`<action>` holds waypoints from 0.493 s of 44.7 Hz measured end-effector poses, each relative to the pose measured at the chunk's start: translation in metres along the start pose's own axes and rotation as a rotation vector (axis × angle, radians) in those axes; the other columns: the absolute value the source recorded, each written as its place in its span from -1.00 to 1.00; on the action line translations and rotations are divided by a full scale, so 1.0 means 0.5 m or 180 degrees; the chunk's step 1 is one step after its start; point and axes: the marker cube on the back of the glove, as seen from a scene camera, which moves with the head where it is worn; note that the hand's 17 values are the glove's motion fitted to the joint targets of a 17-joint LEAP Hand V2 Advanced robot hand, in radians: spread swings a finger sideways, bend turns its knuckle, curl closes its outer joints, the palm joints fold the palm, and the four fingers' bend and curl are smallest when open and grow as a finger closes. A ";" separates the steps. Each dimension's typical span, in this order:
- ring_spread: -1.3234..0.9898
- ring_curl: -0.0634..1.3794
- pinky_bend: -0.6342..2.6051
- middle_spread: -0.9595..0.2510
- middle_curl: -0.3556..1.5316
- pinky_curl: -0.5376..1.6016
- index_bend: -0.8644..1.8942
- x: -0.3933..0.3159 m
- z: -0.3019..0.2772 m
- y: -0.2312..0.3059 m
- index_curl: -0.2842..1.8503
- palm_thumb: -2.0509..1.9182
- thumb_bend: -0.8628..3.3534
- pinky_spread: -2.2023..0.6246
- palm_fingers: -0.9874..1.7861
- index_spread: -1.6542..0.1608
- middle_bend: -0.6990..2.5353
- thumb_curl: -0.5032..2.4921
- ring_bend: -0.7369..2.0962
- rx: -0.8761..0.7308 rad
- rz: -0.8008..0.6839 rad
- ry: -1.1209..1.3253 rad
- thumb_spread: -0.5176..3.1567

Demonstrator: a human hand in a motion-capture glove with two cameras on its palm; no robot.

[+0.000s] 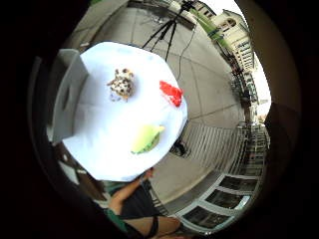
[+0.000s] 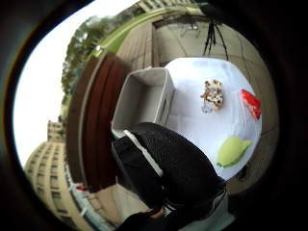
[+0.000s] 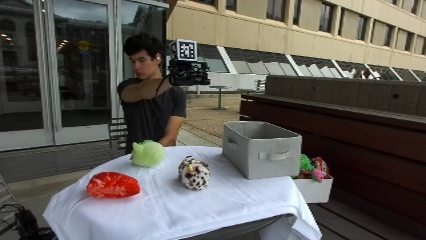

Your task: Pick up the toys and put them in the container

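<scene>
Three plush toys lie on the white-clothed table: a green one at the back left, a spotted white-and-brown one in the middle, and a red one at the front left. A grey fabric container stands empty at the table's right side. My gloved right hand is raised at head height behind the table, far above the toys, and holds nothing. The palm views look down on the spotted toy, red toy, green toy and container. Loosely curled gloved fingers show there.
A small white box with several small toys sits beside the table's right edge, below the container. A dark wooden bench wall runs behind it. A tripod stands on the pavement beyond the table.
</scene>
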 end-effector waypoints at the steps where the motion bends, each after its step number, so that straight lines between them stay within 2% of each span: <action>1: 0.05 -0.90 -0.35 0.51 -0.59 -0.41 -0.25 0.000 0.000 0.000 -0.70 -0.04 -0.64 0.51 -0.24 0.69 -0.46 -0.67 -0.37 0.0001 0.0003 0.0001 -0.50; 10: -0.04 -0.83 -0.29 0.46 -0.51 -0.32 -0.24 0.003 0.001 0.009 -0.62 -0.04 -0.64 0.47 -0.29 0.57 -0.45 -0.65 -0.35 0.0034 0.0092 0.0048 -0.27; 17: -0.07 -0.78 -0.27 0.44 -0.46 -0.29 -0.25 0.016 -0.001 0.016 -0.58 -0.04 -0.64 0.47 -0.30 0.54 -0.45 -0.64 -0.34 0.0086 0.0034 0.0099 -0.20; 22: -0.09 -0.75 -0.26 0.43 -0.43 -0.27 -0.25 0.037 -0.002 0.035 -0.55 -0.04 -0.63 0.46 -0.30 0.53 -0.45 -0.64 -0.33 -0.0067 -0.0085 0.0114 -0.17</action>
